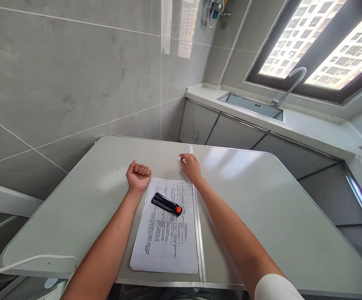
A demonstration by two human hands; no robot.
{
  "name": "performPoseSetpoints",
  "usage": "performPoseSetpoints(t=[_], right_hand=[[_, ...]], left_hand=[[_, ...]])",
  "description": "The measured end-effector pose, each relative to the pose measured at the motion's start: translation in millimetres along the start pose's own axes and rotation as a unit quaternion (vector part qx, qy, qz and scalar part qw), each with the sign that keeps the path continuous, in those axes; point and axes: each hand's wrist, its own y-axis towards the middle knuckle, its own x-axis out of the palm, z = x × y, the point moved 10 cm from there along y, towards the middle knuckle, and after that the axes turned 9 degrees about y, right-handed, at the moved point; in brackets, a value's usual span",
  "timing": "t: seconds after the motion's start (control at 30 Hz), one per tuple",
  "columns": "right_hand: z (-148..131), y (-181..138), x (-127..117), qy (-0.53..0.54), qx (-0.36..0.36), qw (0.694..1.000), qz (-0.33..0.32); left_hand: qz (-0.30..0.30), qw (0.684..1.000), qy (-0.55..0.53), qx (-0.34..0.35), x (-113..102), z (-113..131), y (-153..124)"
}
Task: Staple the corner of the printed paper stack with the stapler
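A black stapler (167, 204) with an orange-red patch at one end lies slantwise on printed sheets of paper (159, 260). Just beyond the paper's far left corner, my left hand (139, 176) rests on the table, palm up, its fingers curled into a fist with nothing showing in them. My right hand (191, 166) lies near the far right corner of the paper. Its fingers are loosely bent and slightly apart, with no object visible between them. Neither hand touches the stapler.
The pale folding table (246, 208) has a metal seam (199, 246) beside the paper. A white cable (37, 259) crosses its near left edge. A tiled wall (74, 75) stands behind. At the back right are a counter with a sink (251, 104), a faucet (293, 85) and a window.
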Motion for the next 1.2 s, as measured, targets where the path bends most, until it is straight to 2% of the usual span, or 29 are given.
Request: performPoseSetpoints(t=[0.1,0.2,0.3,0.4,0.47,0.53,0.6,0.77,0.87,1.0,1.1,1.2], right_hand=[[-26,29,39,-0.025,-0.008,0.999,-0.042],[-31,43,65,-0.038,-0.01,0.996,-0.075],[-28,46,77,-0.038,-0.015,0.995,-0.091],[-21,44,72,-0.036,-0.02,0.995,-0.091],[-11,39,57,-0.026,-0.021,0.997,-0.073],[9,29,30,-0.022,-0.006,0.999,-0.043],[44,14,-3,-0.044,0.034,0.998,-0.016],[146,-45,-95,-0.159,0.148,0.976,-0.004],[189,-87,-145,-0.208,0.184,0.961,0.016],[205,-133,-177,-0.213,0.16,0.963,0.034],[199,-153,-184,-0.21,0.14,0.965,0.067],[195,-159,-185,-0.209,0.147,0.963,0.083]], left_hand=[[0.008,1.0,0.022,-0.002,-3,-1,0],[0.005,1.0,0.029,-0.006,-3,-2,0],[0.005,0.999,0.03,-0.011,-3,-4,0],[0.003,1.0,0.024,-0.016,-2,-5,1],[0.006,1.0,0.022,-0.017,-2,-5,1],[0.008,1.0,0.02,-0.018,-2,-5,0],[0.001,1.0,0.014,-0.019,0,-6,0],[-0.01,1.0,0.013,-0.021,3,-7,0],[-0.001,0.999,0.026,-0.021,2,-7,-1],[0.001,1.0,0.022,-0.015,2,-5,-2],[-0.003,1.0,0.016,-0.015,3,-5,-3],[0.0,1.0,0.019,-0.021,4,-6,-3]])
